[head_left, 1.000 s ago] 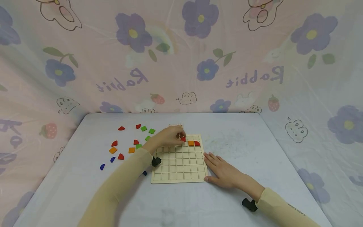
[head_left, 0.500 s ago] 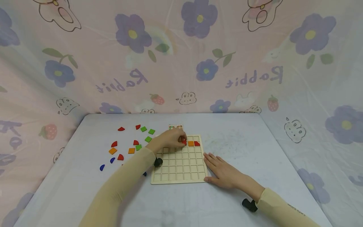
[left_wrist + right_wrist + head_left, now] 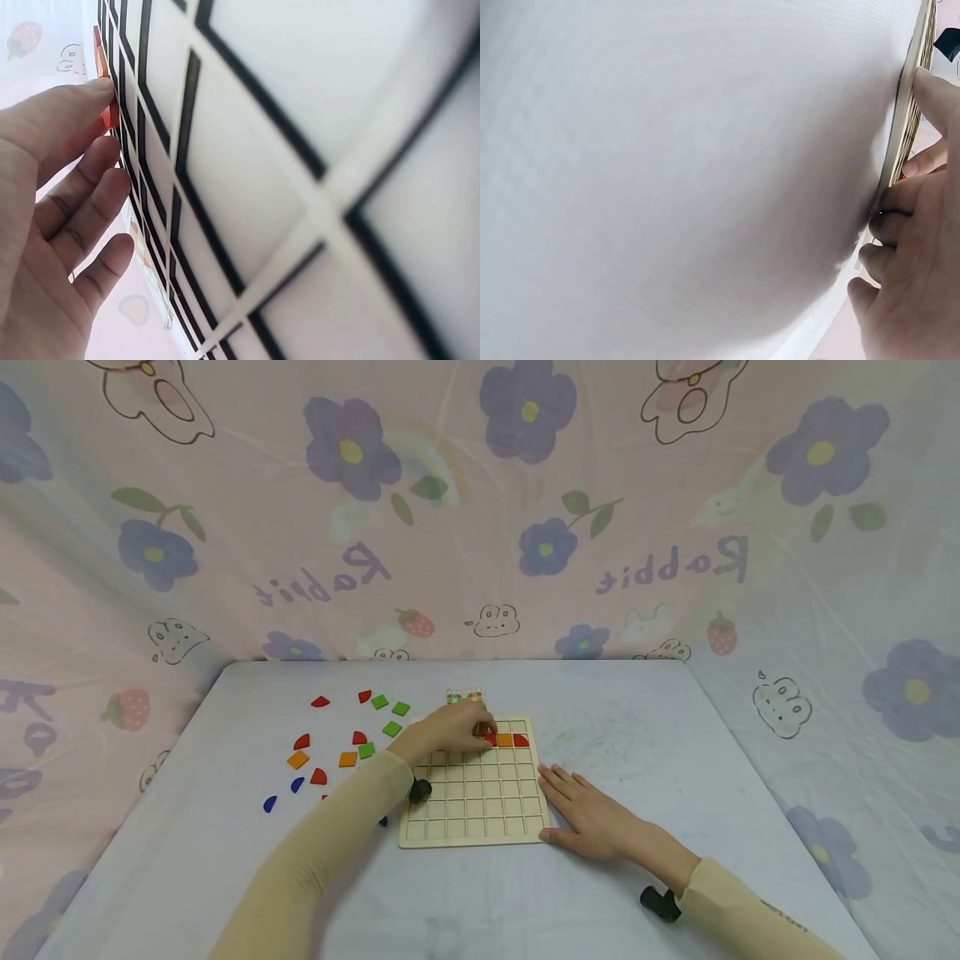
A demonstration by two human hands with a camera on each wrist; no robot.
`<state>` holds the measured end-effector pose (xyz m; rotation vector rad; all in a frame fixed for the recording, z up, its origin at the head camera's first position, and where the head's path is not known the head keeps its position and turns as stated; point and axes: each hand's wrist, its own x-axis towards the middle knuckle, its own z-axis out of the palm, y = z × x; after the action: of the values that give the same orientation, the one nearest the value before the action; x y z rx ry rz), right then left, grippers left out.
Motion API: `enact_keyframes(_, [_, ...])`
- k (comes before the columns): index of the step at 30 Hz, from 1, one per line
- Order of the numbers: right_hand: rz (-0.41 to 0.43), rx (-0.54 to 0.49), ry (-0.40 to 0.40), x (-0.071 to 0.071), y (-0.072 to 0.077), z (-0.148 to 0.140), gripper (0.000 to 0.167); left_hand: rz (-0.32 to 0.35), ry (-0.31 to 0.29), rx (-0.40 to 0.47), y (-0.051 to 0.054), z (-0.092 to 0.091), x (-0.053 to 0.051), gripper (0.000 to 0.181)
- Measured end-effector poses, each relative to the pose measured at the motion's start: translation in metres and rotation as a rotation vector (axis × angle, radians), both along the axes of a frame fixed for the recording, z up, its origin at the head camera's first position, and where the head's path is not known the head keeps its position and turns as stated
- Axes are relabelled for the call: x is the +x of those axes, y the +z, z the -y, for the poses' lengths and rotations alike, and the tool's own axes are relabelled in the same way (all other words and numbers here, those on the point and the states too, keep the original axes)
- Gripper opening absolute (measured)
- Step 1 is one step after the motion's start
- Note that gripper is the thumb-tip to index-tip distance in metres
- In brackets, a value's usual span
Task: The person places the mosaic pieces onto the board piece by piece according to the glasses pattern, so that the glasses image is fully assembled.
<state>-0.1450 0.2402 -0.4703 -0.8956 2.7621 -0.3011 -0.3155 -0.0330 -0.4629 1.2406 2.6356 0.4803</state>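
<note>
My left hand (image 3: 452, 727) reaches over the wooden grid board (image 3: 472, 814) to its second row from the far edge. Thumb and index finger pinch a red quarter-circle tile (image 3: 111, 116) down in a cell, left of an orange square tile (image 3: 505, 740). Another red quarter-circle (image 3: 521, 741) lies right of that orange tile. The other fingers of this hand stay loosely bent, off the tile. With fingers extended, my right hand (image 3: 596, 818) rests on the table and touches the board's right edge. My left hand hides part of the board's far left.
Left of the board lie scattered tiles: green squares (image 3: 401, 709), orange squares (image 3: 348, 759), red quarter-circles (image 3: 318, 776) and blue half-rounds (image 3: 270, 804). A small patterned card (image 3: 465, 695) lies behind the board on the white table (image 3: 637, 718). A printed curtain hangs behind.
My left hand has shifted slightly right and nearer, bringing the red quarter-circle tile into the cell beside the orange tile. The right hand stays in place.
</note>
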Motion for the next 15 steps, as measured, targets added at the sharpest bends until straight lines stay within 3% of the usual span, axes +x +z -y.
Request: enact_keyframes(15, [-0.002, 0.003, -0.001, -0.0005, -0.0026, -0.0009, 0.085, 0.041, 0.021, 0.019, -0.0005, 0.0034, 0.0016, 0.022])
